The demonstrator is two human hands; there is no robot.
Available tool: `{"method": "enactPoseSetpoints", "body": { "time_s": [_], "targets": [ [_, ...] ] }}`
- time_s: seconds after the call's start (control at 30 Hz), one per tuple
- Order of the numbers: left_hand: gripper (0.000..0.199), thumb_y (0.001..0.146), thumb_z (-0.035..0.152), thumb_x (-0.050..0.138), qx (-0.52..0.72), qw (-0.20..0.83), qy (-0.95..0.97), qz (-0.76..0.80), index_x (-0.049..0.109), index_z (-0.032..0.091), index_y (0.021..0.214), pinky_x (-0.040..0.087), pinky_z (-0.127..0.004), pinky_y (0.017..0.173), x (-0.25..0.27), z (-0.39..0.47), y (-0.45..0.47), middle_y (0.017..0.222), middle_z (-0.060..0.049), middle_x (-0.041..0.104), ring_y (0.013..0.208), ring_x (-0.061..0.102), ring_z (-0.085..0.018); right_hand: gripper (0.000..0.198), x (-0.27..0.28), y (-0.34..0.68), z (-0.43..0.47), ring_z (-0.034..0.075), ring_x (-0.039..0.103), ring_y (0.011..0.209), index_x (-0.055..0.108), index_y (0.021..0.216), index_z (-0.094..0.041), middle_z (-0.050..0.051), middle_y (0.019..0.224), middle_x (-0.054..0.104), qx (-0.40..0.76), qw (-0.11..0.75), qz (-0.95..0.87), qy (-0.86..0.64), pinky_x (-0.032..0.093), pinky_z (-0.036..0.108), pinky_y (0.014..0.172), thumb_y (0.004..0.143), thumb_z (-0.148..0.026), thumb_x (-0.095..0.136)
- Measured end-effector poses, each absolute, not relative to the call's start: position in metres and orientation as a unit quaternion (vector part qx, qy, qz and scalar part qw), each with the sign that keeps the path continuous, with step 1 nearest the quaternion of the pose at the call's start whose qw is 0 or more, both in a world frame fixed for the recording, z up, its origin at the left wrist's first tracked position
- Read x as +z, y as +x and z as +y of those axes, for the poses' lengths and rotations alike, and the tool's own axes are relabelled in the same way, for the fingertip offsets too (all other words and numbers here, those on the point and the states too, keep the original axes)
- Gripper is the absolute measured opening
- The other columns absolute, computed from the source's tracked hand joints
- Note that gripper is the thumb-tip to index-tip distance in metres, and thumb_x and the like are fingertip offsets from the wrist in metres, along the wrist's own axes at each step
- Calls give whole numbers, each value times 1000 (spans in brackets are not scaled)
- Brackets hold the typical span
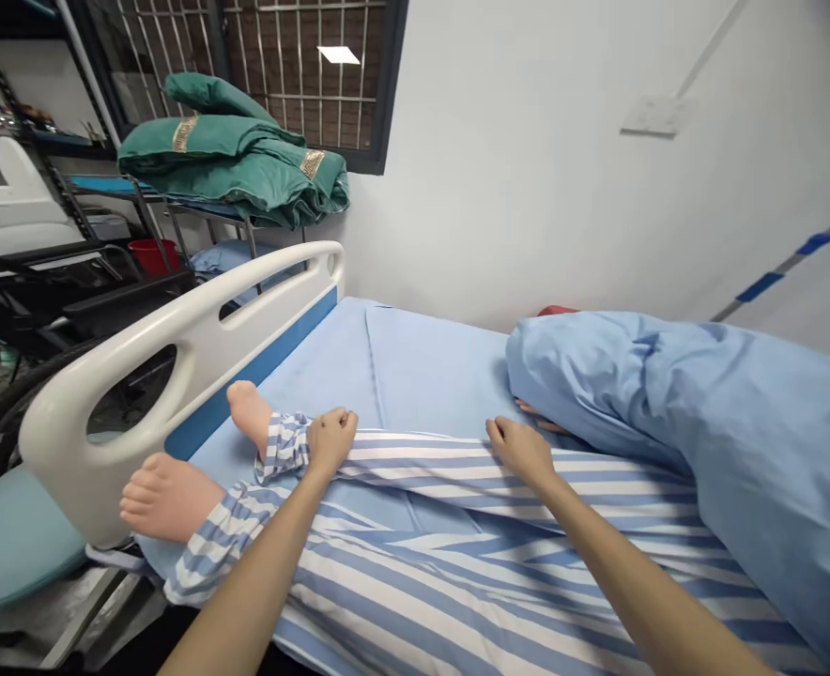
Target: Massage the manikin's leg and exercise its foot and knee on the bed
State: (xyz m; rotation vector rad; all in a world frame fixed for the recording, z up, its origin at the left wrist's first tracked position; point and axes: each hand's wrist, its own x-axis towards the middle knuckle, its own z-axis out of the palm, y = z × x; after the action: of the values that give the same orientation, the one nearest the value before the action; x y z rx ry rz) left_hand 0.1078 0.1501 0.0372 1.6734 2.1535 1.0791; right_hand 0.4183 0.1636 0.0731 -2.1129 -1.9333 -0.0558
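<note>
Fingers of both hands, left hand and right hand, pinch the striped trousers; a hard tug near those fingers could twist the doll's leg.

- Single view, head cam, no second view to overlap.
- Sits above the bed's near long edge, close in, pitched forward and down.
- Faces across the mattress to the wall; footboard lies left of centre.
</note>
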Motion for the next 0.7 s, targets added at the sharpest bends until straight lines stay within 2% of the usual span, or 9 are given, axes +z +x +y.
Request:
{"method": "enactPoseSetpoints", "body": {
  "time_s": [0.1, 0.23, 0.33, 0.4, 0.53, 0.7],
  "targets": [
    [30, 77, 31, 42, 355, 108, 572, 732, 47, 19, 50, 16, -26, 53, 39, 147, 106, 48, 2, 47, 50, 35, -10, 34, 91, 366, 170, 13, 38, 48, 50, 54, -19, 1, 49, 48, 12, 185, -726, -663, 18, 27, 51, 83, -35, 41],
    [37, 85, 35, 35, 359, 118, 581, 720, 56, 20, 59, 20, -26, 55, 40, 143, 102, 57, -2, 58, 55, 46, -12, 40, 94, 252, 174, 11, 32, 48, 38, 49, -19, -4, 46, 35, 142, 345, -761, -531, 22, 25, 51, 83, -40, 38],
    [47, 90, 39, 23, 389, 130, 571, 711, 61, 20, 71, 24, -26, 57, 39, 144, 98, 66, -5, 63, 59, 51, -13, 40, 70, 183, 170, 10, 31, 49, 35, 51, -20, -5, 48, 33, 293, 469, -684, -475, 25, 23, 49, 82, -45, 39],
    [51, 91, 40, 19, 408, 146, 565, 702, 62, 19, 74, 26, -26, 58, 38, 145, 96, 67, -6, 64, 59, 52, -13, 39, 51, 160, 167, 10, 30, 49, 35, 52, -20, -6, 49, 34, 333, 525, -616, -484, 26, 23, 48, 81, -46, 40],
    [52, 91, 42, 18, 419, 148, 561, 698, 62, 20, 75, 28, -25, 58, 35, 146, 97, 67, -6, 65, 60, 54, -13, 38, 31, 159, 166, 10, 32, 50, 38, 53, -19, -5, 50, 36, 365, 520, -604, -482, 28, 23, 48, 81, -46, 40],
    [48, 90, 40, 21, 423, 158, 562, 693, 62, 20, 75, 28, -25, 58, 35, 144, 96, 67, -5, 65, 61, 54, -13, 38, 37, 163, 167, 10, 31, 50, 36, 53, -20, -6, 50, 34, 370, 526, -595, -482, 29, 23, 48, 81, -45, 41]
  ]
}}
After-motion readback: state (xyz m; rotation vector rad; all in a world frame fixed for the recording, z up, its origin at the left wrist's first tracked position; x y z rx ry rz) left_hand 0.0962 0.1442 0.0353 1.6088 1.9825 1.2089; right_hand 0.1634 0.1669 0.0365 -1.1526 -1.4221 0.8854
